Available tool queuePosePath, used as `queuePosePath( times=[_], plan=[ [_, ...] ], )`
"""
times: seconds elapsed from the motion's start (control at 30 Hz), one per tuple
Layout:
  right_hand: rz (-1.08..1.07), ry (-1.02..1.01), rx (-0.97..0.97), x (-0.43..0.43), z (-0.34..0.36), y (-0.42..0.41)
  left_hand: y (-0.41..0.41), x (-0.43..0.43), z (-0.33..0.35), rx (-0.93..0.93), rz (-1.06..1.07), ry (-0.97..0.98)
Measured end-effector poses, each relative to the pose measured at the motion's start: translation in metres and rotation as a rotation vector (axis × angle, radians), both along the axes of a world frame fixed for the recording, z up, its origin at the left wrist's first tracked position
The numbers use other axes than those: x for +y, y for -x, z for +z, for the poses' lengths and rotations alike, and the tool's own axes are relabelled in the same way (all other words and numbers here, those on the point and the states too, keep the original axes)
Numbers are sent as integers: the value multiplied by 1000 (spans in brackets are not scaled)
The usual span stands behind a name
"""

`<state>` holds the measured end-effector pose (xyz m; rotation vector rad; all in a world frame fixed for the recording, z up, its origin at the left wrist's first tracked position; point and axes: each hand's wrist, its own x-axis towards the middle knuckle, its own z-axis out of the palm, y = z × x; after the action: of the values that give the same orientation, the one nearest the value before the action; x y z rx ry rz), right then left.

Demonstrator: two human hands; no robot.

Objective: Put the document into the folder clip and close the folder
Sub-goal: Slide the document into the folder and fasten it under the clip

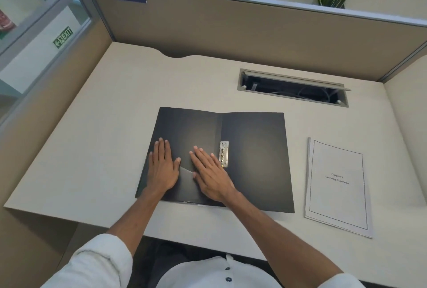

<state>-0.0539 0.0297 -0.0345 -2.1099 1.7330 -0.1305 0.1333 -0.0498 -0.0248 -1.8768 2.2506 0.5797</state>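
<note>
A black folder lies open and flat in the middle of the desk. Its metal clip sits just right of the spine, on the right half. My left hand rests flat, fingers spread, on the folder's left cover. My right hand lies flat beside it on the same cover, its fingertips just left of the clip. Neither hand holds anything. The document, a white stapled stack with a framed title page, lies on the desk to the right of the folder, apart from it.
The beige desk is enclosed by tan cubicle partitions at the back and sides. An open cable hatch is set into the desktop behind the folder. Plants stand beyond the back partition.
</note>
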Motion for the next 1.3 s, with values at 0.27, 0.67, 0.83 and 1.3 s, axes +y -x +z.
queuePosePath(
  times=[0.27,0.67,0.83,1.3],
  plan=[
    [-475,23,103,28,12,102,43,5,1,51,-107,-2],
    [-479,-143,63,47,4,121,94,7,10,153,-403,-126],
    [-471,-144,65,47,1,121,111,3,12,128,-432,-153],
    [-473,-103,113,47,-13,122,113,-6,3,144,-436,-240]
  ],
)
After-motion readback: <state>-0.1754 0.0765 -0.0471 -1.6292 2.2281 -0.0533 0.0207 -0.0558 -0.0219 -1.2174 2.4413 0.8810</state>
